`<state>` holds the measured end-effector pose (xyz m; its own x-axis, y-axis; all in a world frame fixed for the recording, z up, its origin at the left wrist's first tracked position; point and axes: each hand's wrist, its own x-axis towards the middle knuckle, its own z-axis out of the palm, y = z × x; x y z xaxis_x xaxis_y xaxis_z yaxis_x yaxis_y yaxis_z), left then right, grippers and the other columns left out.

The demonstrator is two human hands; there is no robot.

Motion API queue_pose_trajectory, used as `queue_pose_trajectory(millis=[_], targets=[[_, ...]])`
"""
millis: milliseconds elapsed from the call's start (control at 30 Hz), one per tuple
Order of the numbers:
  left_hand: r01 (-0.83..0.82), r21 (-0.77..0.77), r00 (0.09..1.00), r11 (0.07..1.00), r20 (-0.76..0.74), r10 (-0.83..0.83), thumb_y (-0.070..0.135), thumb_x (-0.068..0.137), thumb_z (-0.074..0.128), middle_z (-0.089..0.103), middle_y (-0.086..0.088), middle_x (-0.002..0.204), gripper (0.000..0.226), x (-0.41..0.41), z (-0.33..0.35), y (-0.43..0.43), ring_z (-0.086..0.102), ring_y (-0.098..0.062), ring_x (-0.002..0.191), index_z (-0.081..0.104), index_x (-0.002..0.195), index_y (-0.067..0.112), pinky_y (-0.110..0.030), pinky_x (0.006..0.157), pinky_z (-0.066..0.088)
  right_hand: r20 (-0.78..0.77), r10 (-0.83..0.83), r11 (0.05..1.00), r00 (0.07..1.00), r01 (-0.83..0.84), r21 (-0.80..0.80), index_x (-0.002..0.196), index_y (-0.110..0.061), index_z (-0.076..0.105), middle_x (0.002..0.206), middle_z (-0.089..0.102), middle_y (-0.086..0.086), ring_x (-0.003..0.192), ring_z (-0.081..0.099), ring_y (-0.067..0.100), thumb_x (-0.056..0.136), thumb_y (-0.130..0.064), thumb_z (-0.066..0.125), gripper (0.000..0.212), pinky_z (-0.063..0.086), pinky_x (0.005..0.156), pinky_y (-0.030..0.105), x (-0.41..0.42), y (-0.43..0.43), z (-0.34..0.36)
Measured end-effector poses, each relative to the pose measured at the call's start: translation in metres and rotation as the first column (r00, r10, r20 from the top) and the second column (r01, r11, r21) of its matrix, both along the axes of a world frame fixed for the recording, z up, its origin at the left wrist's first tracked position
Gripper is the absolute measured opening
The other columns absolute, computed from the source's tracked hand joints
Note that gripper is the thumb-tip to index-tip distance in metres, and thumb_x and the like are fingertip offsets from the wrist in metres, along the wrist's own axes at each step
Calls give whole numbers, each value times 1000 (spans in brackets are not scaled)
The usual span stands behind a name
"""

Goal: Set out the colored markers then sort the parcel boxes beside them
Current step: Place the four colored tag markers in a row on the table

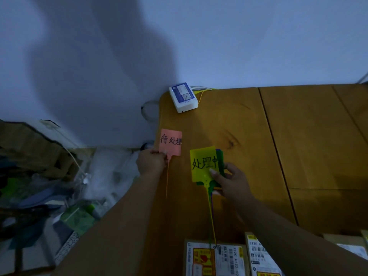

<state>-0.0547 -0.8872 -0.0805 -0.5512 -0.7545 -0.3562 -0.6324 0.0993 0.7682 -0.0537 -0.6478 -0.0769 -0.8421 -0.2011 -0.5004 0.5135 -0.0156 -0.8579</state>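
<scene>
In the head view, the step in hand looks like the first one: setting out the colored markers. The white device (183,97) sits at the far corner of the counter (298,136). Nearer than the white device and a bit to its left, the left hand (151,161) pinches the bottom edge of the pink marker (170,142), which lies flat by the counter's edge. Nearer again, and just to the right of the white device, the right hand (231,180) holds a small stack, with its thumb on the yellow marker (203,163) and a green marker (220,162) tucked under it. A purple tail pokes out too.

The next move likely calls for letting go of the pink marker and laying the yellow one beside it, apart.

The parcel boxes (217,257) wait far from the white device, at the near edge. They are shut, so what is inside cannot be told.
</scene>
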Motion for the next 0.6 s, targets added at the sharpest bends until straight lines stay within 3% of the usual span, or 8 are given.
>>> queue_pose_trajectory(millis=[67,133,233,300,367,433,500,600], targets=[[121,-263,990,957,97,-98,29,91,72,75,-2,87,9,5,-3,0,66,-15,69,74,89,20,-29,58,52,-4,0,1000,1000,0,-12,105,-12,67,90,80,6,68,79,10,96,-12,74,11,60,52,26,-3,-4,1],[193,-438,981,878,100,-166,29,93,67,70,-5,102,11,13,-6,4,59,-15,79,71,98,20,-27,60,42,-6,-6,1000,1000,5,-28,105,-12,67,92,79,7,68,78,9,96,-12,73,10,60,52,25,-8,-8,3],[494,-554,863,670,221,-454,32,102,53,60,-8,139,37,24,-20,10,52,-25,125,63,133,15,-38,98,47,9,-46,998,999,46,-43,107,-13,66,95,78,10,74,77,16,97,-14,72,11,61,52,28,-19,-8,7],[669,-529,738,521,390,-551,40,108,39,44,-6,160,50,31,-29,14,36,-25,149,48,151,18,-47,117,36,15,-90,995,996,91,-51,105,-16,66,95,77,11,76,75,19,97,-16,72,9,61,53,29,-27,-4,10],[716,-493,696,494,456,-555,45,109,30,30,-4,168,57,34,-35,15,22,-24,156,34,160,19,-49,124,27,17,-123,990,992,124,-67,107,-17,67,99,76,12,83,75,24,97,-17,71,10,60,52,28,-35,3,12],[724,-486,689,490,471,-551,47,109,26,24,-5,170,59,31,-38,15,18,-25,158,27,162,20,-48,126,23,12,-132,989,991,132,-66,123,-12,66,113,73,15,100,73,33,98,-18,70,26,60,57,30,-42,12,13],[723,-481,691,496,486,-535,46,109,28,25,-7,170,59,28,-34,16,19,-26,158,28,161,19,-49,125,24,17,-142,988,990,142,-65,134,-8,61,125,71,18,112,71,39,99,-19,70,38,60,62,34,-48,22,15],[664,-548,746,508,443,-497,42,106,39,39,-8,164,54,23,-20,26,30,-28,152,44,154,18,-50,121,32,29,-144,986,989,146,-81,139,-8,59,131,69,21,114,71,38,99,-19,69,42,60,65,36,-54,39,17]])
